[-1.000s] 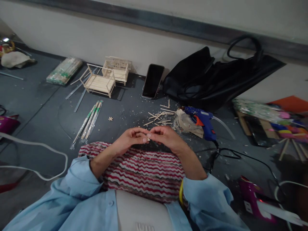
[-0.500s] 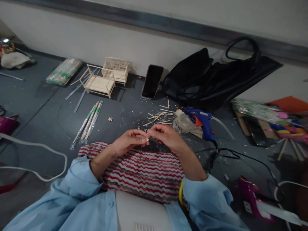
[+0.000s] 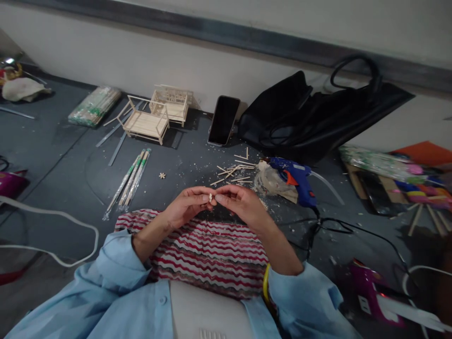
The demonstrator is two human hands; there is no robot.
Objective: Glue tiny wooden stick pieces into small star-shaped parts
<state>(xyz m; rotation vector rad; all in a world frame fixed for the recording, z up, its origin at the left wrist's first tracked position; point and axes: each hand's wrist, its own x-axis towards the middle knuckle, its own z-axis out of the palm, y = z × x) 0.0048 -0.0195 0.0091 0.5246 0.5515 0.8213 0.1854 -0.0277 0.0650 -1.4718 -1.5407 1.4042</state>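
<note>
Between my fingertips is a tiny pale wooden piece (image 3: 211, 197), small and partly covered. My left hand (image 3: 189, 205) pinches it between thumb and fingers. My right hand (image 3: 238, 205) is closed too, its thumb and fingertips meeting the piece from the right. Both hands are above the near edge of the dark surface, over a red-striped cloth (image 3: 212, 254). Beyond them lie loose thin sticks (image 3: 235, 170) and a small flower-shaped wooden piece (image 3: 162, 175). A blue glue gun (image 3: 300, 181) rests to the right of the sticks.
Two miniature stick-built furniture frames (image 3: 146, 123) stand at the back left, near wrapped sticks (image 3: 94, 104). A phone (image 3: 224, 120) leans by the wall beside a black bag (image 3: 303, 113). Glue gun cable (image 3: 349, 226) runs along the right; a white cable (image 3: 77, 219) curves at the left.
My fingertips have come closer together around the tiny piece, which has turned and shifted slightly up and left. The objects on the surface have not moved.
</note>
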